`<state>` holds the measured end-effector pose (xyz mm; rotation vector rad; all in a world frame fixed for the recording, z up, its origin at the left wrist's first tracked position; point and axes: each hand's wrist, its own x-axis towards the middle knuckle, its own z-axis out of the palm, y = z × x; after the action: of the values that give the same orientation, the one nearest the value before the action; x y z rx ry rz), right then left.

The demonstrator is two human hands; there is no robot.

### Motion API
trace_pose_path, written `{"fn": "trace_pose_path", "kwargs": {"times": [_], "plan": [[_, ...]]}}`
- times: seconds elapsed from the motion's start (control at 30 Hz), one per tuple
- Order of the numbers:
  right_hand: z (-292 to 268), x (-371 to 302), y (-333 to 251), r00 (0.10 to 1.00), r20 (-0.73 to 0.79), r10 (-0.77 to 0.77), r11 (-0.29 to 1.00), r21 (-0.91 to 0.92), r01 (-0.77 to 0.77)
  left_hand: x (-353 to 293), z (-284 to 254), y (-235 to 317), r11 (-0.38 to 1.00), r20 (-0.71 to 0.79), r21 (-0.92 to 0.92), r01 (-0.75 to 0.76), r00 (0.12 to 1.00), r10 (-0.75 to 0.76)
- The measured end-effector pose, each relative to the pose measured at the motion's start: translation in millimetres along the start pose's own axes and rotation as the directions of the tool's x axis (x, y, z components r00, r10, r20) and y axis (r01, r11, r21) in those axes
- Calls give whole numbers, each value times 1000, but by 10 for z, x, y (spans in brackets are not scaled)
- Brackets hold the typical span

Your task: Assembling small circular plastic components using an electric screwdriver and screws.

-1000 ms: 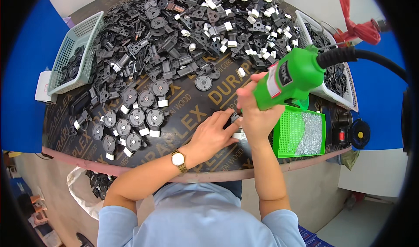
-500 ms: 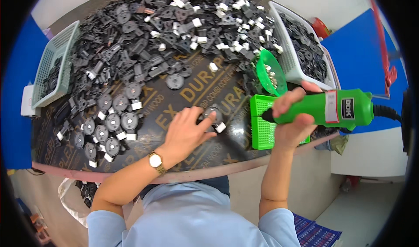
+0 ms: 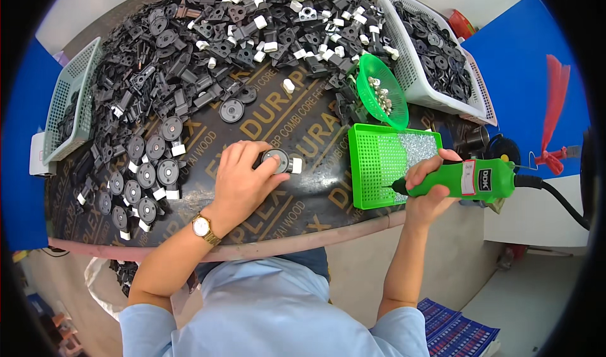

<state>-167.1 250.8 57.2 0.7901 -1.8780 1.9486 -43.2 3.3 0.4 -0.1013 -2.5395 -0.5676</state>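
Holding firmly, the right hand (image 3: pixel 428 193) is closed around a green electric screwdriver (image 3: pixel 464 180), its tip over the green screw tray (image 3: pixel 372 168). Her left hand (image 3: pixel 243 180) lies on the table (image 3: pixel 315 199) with fingers curled on a round black part (image 3: pixel 276 160), beside a small white block (image 3: pixel 296 165).
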Motion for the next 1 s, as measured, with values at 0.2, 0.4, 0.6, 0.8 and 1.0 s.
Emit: {"fn": "trace_pose_path", "kwargs": {"times": [0.2,0.4,0.6,0.8,1.0], "plan": [[-4,-8,38,1000,5,-2,1000,29,2,-20,-27,-25,1000,-26,-20,-1,1000,0],[0,-60,73,1000,-22,-3,999,-34,2,-20,-27,-25,998,-14,-62,4,1000,-5],[171,67,-149,998,-25,-53,998,-26,53,-62,-7,-89,997,-30,-56,-48,998,46],[952,105,-301,996,85,-38,941,338,7,-42,41,-66,994,-42,-109,-28,999,24],[1402,3,-158,969,245,-15,926,370,-80,-66,2,-100,989,-31,-150,-10,1000,6]]}}
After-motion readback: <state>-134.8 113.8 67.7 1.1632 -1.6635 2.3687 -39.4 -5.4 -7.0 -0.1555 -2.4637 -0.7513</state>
